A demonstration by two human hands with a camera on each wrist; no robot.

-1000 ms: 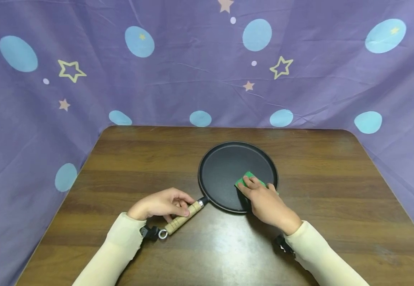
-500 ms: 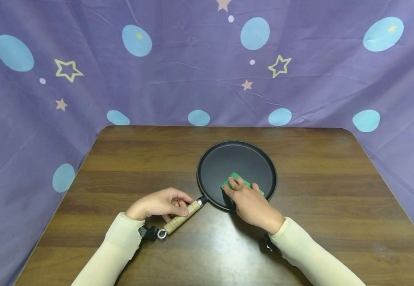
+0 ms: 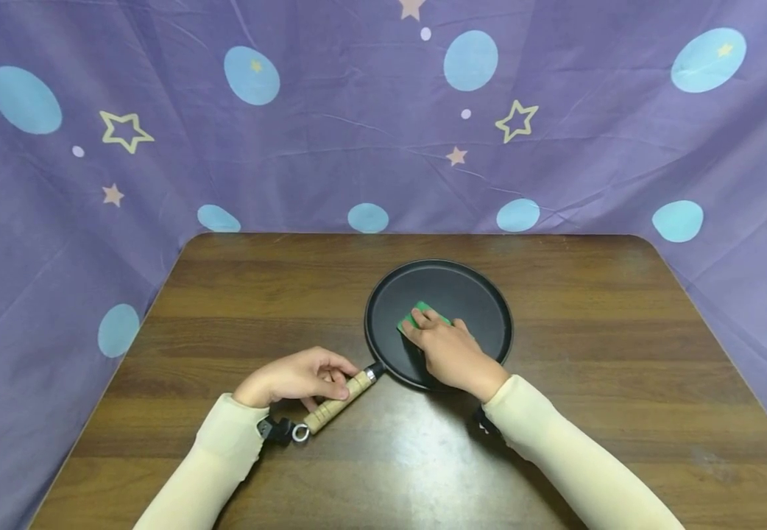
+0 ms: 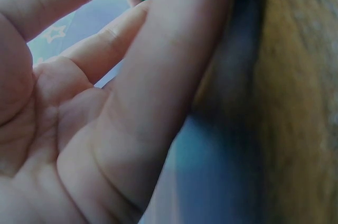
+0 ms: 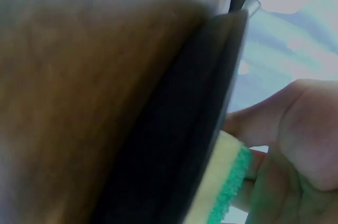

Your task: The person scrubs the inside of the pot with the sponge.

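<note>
A flat black frying pan point(image 3: 436, 283) with a low rim lies on the table, its wooden handle point(image 3: 338, 406) angled toward the near left. My left hand point(image 3: 297, 377) pinches that handle between thumb and fingers; the left wrist view shows mostly palm and fingers close up. On the pan's inner surface, left of its middle, sits a sponge point(image 5: 221, 174), yellow below and green on top. My right hand point(image 3: 455, 355) holds it from above, thumb at one edge and fingers spread over the green side. Most of the sponge is hidden under the hand in the head view.
The brown wooden table point(image 3: 589, 331) runs out to both sides of the pan, with rounded far corners. Behind and beside it hangs a purple curtain point(image 3: 357, 147) with stars and blue ovals. A metal ring point(image 3: 300, 433) ends the handle near my left wrist.
My right hand has slid the sponge leftward across the pan, then a little farther away from me. The left hand and the pan have stayed in place.
</note>
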